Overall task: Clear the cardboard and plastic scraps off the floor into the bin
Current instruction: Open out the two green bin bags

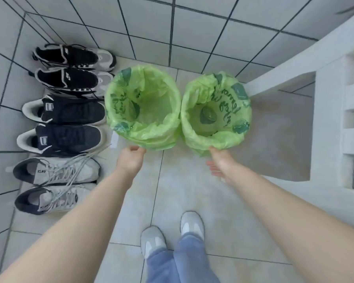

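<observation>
Two bins side by side on the tiled floor, each lined with a green plastic bag | left hand [131,159] pinches the near rim of the left bin [129,137] | right hand [220,165] touches the right bin [194,139], lower fingers loose (grip unclear) | three pairs of sneakers [63,127] line the left wall | white bench [294,64] at right.

The tongue of the nearer grey sneaker [55,170] reads "ANTA", seen sideways. The right green bin bag [216,113] carries dark green handwriting-style lettering, too curved and crumpled to read. Logos on the black sneakers [70,56] are blurred.
</observation>
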The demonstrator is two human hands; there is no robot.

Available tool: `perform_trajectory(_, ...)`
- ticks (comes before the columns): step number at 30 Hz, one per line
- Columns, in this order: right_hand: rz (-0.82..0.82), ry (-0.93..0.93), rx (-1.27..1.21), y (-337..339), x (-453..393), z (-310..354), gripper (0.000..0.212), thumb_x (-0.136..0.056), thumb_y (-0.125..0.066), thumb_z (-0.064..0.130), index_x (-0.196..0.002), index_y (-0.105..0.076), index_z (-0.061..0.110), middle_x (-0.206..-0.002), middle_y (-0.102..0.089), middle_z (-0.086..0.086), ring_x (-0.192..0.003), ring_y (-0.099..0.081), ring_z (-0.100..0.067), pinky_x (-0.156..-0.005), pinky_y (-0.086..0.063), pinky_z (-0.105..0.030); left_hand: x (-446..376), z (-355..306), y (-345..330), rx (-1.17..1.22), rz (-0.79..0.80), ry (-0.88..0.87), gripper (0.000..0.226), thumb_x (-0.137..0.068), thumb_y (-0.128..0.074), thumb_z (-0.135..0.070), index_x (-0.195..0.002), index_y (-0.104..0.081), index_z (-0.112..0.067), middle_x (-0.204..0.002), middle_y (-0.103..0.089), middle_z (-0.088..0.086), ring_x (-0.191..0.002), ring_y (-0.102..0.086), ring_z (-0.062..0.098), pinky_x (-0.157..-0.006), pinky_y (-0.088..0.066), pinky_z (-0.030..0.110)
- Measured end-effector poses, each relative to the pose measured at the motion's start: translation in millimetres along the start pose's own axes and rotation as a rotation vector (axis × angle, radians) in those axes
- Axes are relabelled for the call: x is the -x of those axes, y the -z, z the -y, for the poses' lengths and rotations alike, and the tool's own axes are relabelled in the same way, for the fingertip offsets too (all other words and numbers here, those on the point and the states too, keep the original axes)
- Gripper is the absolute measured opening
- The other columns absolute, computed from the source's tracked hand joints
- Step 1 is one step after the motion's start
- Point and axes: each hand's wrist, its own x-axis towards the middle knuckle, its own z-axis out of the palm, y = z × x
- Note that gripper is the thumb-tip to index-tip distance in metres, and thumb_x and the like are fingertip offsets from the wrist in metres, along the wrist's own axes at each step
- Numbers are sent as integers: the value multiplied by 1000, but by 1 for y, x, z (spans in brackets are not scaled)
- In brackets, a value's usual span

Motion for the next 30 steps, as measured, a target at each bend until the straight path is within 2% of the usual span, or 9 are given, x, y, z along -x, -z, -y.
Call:
perform_trajectory(3, 133, -227, -421, -2, -18, 7, 54, -98, -41, 46, -141, -32, 15, -131, -51, -23, -104, -59, -37, -90, -50, -46, -25, -4, -10, 190, 33, 30, 25, -93, -51, -21, -114, -56, -8, -108, -56, 7, -104, -57, 27, -89, -46, 37)
perform_trajectory(7, 171, -270, -775, -2, -37, 10, 50, -97, -51, 28, -140, -34, 9, -130, -48, -29, -89, -60, -37, -91, -51, -46, -40, -9, -19, 556, 38, 181, 31, -96, -50, -20, -125, -52, -10, -115, -57, 7, -105, -57, 23, -87, -46, 34)
perform_trajectory(10, 180, -281, -899, -2, -43, 15, 47, -97, -52, 18, -139, -34, 7, -124, -48, -31, -99, -59, -42, -93, -51, -49, -50, -11, -23, 687, 17, 236, 33, -96, -50, -23, -127, -52, -12, -115, -59, 7, -103, -58, 22, -85, -46, 33)
perform_trajectory(14, 163, -267, -954, -3, -45, 20, 36, -99, -46, 11, -134, -37, 6, -124, -47, -30, -107, -59, -43, -87, -55, -49, -57, -18, -25, 820, -19, 254, 32, -94, -56, -24, -125, -51, -15, -120, -59, 8, -99, -63, 24, -84, -52, 32)
perform_trajectory(18, 157, -257, -960, -3, -45, 23, 17, -100, -40, 4, -117, -41, 1, -132, -47, -29, -115, -57, -42, -70, -58, -49, -61, -23, -20, 871, -8, 264, 35, -96, -53, -15, -130, -47, -8, -122, -57, 12, -90, -64, 27, -81, -54, 34)
perform_trajectory(21, 127, -247, -986, -1, -46, 22, 15, -99, -39, -1, -113, -41, 2, -135, -45, -26, -119, -55, -41, -78, -56, -47, -61, -29, -17, 861, -44, 273, 33, -96, -49, -7, -130, -46, -3, -117, -55, 14, -94, -62, 32, -82, -55, 37)
perform_trajectory(24, 114, -236, -945, -2, -41, 22, 9, -99, -39, -2, -100, -47, 2, -132, -49, -25, -118, -56, -39, -85, -52, -45, -57, -27, -13, 848, -133, 281, 22, -95, -49, -3, -117, -49, -4, -106, -58, 15, -92, -65, 34, -84, -57, 40)
perform_trajectory(26, 104, -229, -915, -1, -34, 21, 11, -98, -40, -2, -92, -47, 4, -128, -51, -25, -115, -57, -38, -84, -53, -45, -50, -24, -9, 859, -161, 291, 19, -94, -50, -3, -113, -51, -6, -102, -62, 16, -88, -68, 32, -84, -58, 42)
perform_trajectory(30, 83, -220, -870, -1, -6, 13, 12, -98, -41, -2, -91, -48, 5, -113, -54, -23, -104, -58, -36, -84, -52, -45, -26, -10, 5, 879, -205, 302, 16, -95, -51, -6, -111, -52, -5, -90, -65, 15, -72, -69, 27, -81, -59, 39)
